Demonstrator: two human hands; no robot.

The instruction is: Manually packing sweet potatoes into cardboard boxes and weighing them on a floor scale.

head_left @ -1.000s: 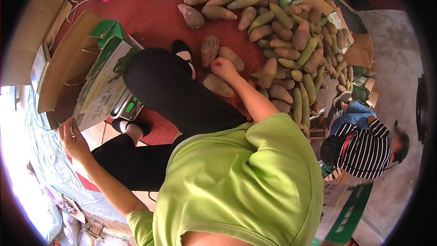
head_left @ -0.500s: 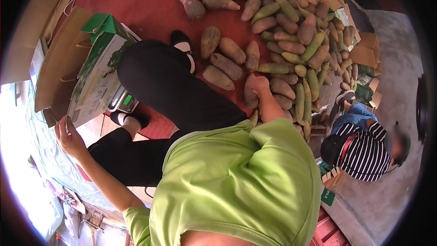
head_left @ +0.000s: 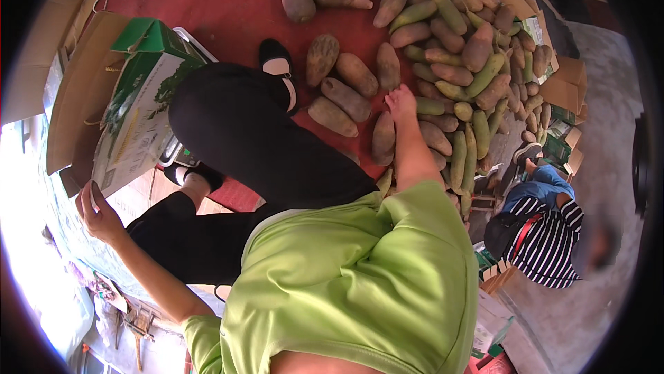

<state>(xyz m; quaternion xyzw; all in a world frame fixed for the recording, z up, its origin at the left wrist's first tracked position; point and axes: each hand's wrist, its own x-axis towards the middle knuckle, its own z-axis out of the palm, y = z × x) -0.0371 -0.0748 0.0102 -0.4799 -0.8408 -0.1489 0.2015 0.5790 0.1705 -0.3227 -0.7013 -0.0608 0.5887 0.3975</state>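
My left hand (head_left: 100, 215) is at the near lower corner of a tall green-and-white cardboard box (head_left: 142, 115), its fingers closed around the edge. The box stands with its flaps raised, beside my knee. My right hand (head_left: 402, 103) is over the red floor covering, at the near end of a brown, elongated gourd-like vegetable (head_left: 389, 66). Its fingers are bent and their tips partly hidden, so a hold cannot be made out. Just below the hand lies another brown gourd (head_left: 383, 139). Several more brown gourds (head_left: 346, 99) lie loosely to its left.
A large pile of brown and green gourds (head_left: 477, 73) spreads to the right, with open cartons (head_left: 564, 83) beyond. A digital scale (head_left: 171, 153) is partly hidden by the box and my leg. A person in a striped top (head_left: 546, 242) is at the far right.
My right hand has left the gourd it was on and moved away from me to the neighbouring one. My left hand stays at the box's corner. The view has shifted slightly.
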